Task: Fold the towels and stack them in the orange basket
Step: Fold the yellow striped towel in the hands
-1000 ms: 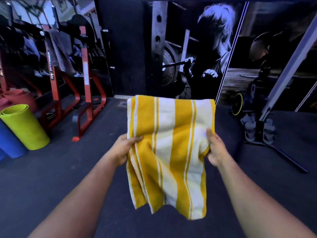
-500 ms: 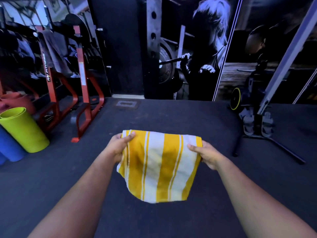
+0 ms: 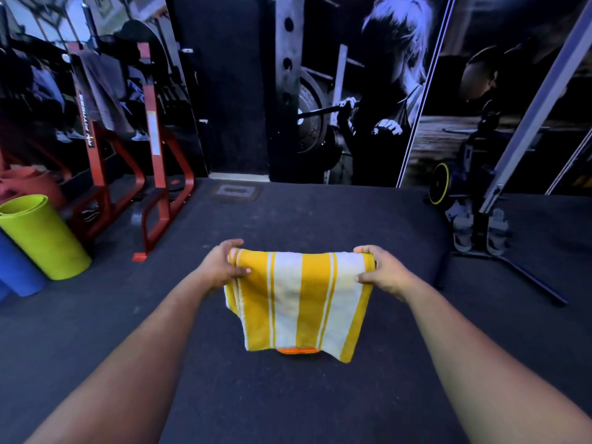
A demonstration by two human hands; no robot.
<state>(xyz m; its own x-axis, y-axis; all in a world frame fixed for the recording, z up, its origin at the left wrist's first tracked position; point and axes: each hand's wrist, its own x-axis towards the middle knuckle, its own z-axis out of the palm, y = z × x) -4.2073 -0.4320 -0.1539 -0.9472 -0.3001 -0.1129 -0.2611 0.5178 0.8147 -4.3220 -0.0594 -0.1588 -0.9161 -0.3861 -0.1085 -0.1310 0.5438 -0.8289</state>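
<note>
A yellow-and-white striped towel (image 3: 301, 302), folded over, hangs in front of me above the dark floor. My left hand (image 3: 222, 265) pinches its upper left corner, thumb on the near side. My right hand (image 3: 384, 270) grips the upper right corner the same way. Just below the towel's lower edge a thin strip of the orange basket (image 3: 298, 350) shows; the towel hides everything else of it.
A dark rubber gym floor (image 3: 288, 405) spreads all around. Rolled mats, green (image 3: 45, 238) and blue (image 3: 16, 270), lie at the left beside a red rack (image 3: 153, 174). A machine with a long metal leg (image 3: 499, 238) stands at the right.
The towel went from hanging tall at chest height to a shorter fold held lower. Both hands moved down and a little forward, and the orange basket's edge came into sight beneath it.
</note>
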